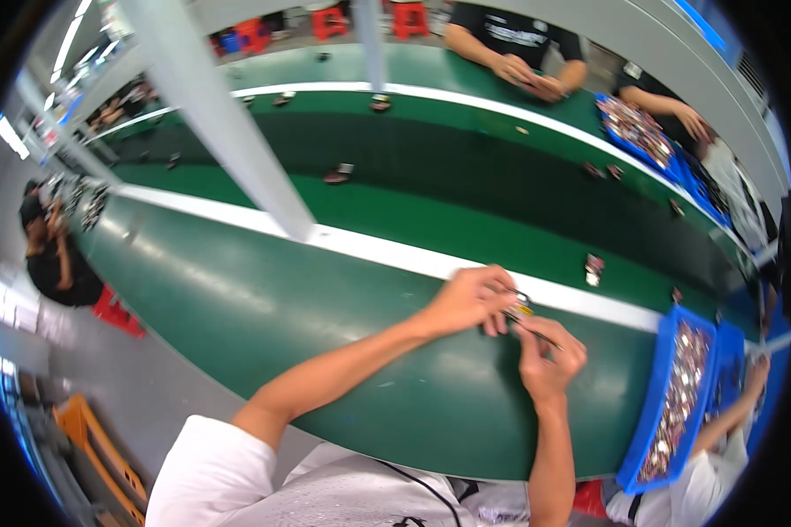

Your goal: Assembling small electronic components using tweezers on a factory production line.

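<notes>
My left hand [476, 300] pinches a small part with dark and yellow patches [522, 304], held just above the green table near its white far edge. Close beside it, my right hand [551, 358] has its fingers closed round a thin dark stick-like thing [543, 336], whose tip points toward the part. The fingers cover much of both, so their exact kinds do not show.
A blue bin [664, 404] full of small shiny pieces stands at the right table edge. Beyond the white rail [395, 255] runs a green conveyor belt [448, 220] carrying scattered small parts [594, 270]. A grey post [228, 132] rises left. Other people sit across, left and right.
</notes>
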